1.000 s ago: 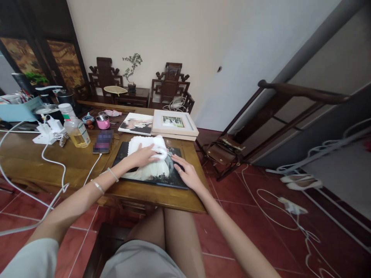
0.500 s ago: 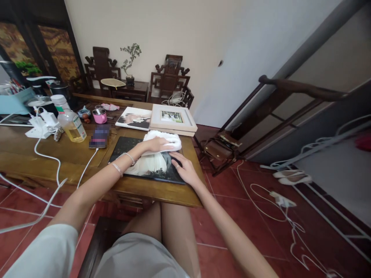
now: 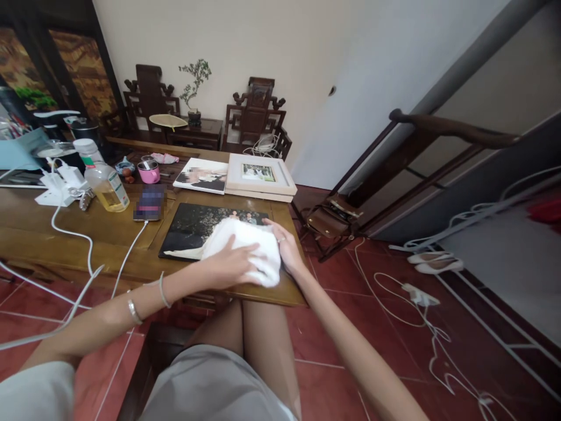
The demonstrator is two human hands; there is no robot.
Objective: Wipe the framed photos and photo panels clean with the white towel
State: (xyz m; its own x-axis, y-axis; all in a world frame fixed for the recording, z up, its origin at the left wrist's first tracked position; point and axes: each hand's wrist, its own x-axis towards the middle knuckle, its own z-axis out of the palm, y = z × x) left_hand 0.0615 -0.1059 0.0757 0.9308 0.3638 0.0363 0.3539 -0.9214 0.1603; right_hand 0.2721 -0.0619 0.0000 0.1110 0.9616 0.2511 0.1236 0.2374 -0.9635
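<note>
A large dark photo print (image 3: pixel 193 234) lies flat on the wooden table (image 3: pixel 65 234) in front of me. My left hand (image 3: pixel 230 266) presses a white cloth (image 3: pixel 254 248) onto the print's near right corner, fingers spread flat over the cloth. Beside the cloth, my right hand (image 3: pixel 287 248) rests on the print's right edge; the cloth hides most of its fingers.
Behind the print lie a white framed photo (image 3: pixel 259 175) and an unframed photo (image 3: pixel 202 175). Left of it are a phone (image 3: pixel 149 203) on a white cable, a bottle of yellow liquid (image 3: pixel 105 186), a pink cup (image 3: pixel 149 171) and chargers. Cables trail over the red tiled floor at right.
My left hand has drawn the cloth from the print's far edge down to its near right corner. My right hand stayed at the right edge. The view has shifted slightly.
</note>
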